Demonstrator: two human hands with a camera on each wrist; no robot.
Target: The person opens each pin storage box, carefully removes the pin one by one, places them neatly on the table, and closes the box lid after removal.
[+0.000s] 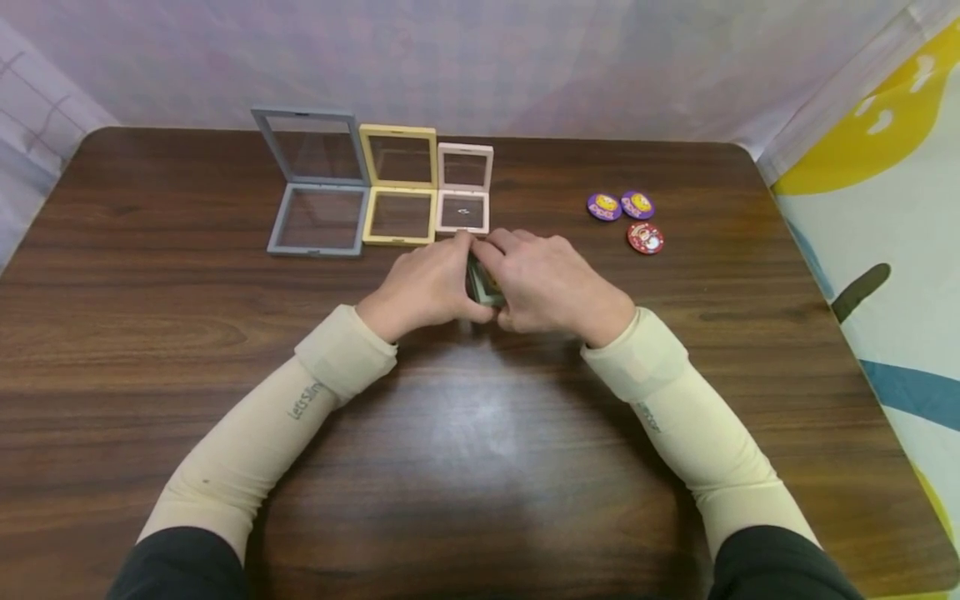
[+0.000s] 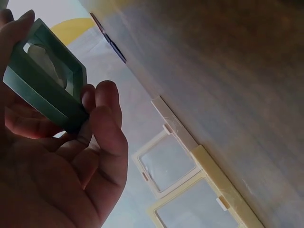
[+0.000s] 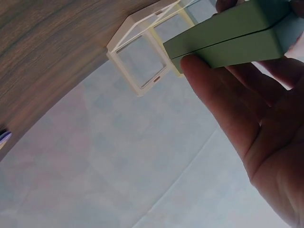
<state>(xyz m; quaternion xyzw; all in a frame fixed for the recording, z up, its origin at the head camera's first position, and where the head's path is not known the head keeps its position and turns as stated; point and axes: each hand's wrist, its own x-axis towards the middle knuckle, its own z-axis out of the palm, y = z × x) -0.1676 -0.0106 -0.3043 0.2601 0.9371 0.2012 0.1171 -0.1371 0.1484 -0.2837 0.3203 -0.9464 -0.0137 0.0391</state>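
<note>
My left hand point(image 1: 429, 282) and right hand point(image 1: 553, 280) meet at the middle of the table, holding a small green display frame point(image 1: 484, 289) between them. In the left wrist view the green frame point(image 2: 33, 90) shows a rounded shape behind its clear window; the fingers grip its edges. From the right wrist, the frame point(image 3: 228, 40) appears closed, its two halves meeting along a thin seam, with my right fingers along its side. The hands cover most of it in the head view.
Behind the hands stand three opened display frames in a row: grey point(image 1: 277, 218), yellow point(image 1: 366, 218) and pale pink point(image 1: 463, 228). To the right lie two purple round badges point(image 1: 604, 207) and a red one point(image 1: 645, 238) on the brown wooden table point(image 1: 480, 467).
</note>
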